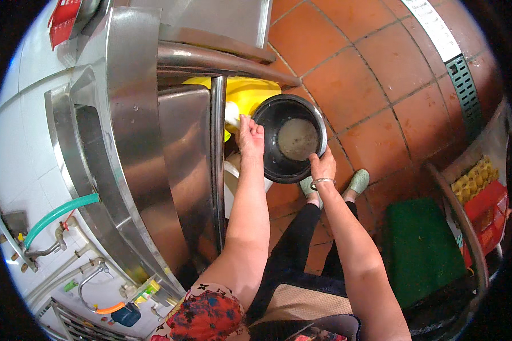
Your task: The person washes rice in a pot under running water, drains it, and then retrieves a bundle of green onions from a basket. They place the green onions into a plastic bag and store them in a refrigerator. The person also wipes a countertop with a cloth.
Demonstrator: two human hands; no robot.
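A round black pot (269, 160) is tilted so that I look into it. Pale, cloudy matter (298, 138) covers its bottom. My right hand (323, 165) grips the near right rim, thumb over the edge. At the pot's left side is my left hand (251, 140), palm turned up and fingers curled. A white rounded thing (232, 112), partly blurred, lies by its fingertips; whether the hand holds it is not clear. Just beyond, a yellow plastic container (251, 90) stands partly hidden behind the pot and a steel post.
A stainless steel counter (132, 128) with a tubular rail (218, 170) runs along my left. Taps carry a green hose (59, 213) and an orange one (110, 308). Red floor tiles (354, 85) extend right, towards a drain grate (465, 89), a green mat (422, 251) and a red crate (486, 217).
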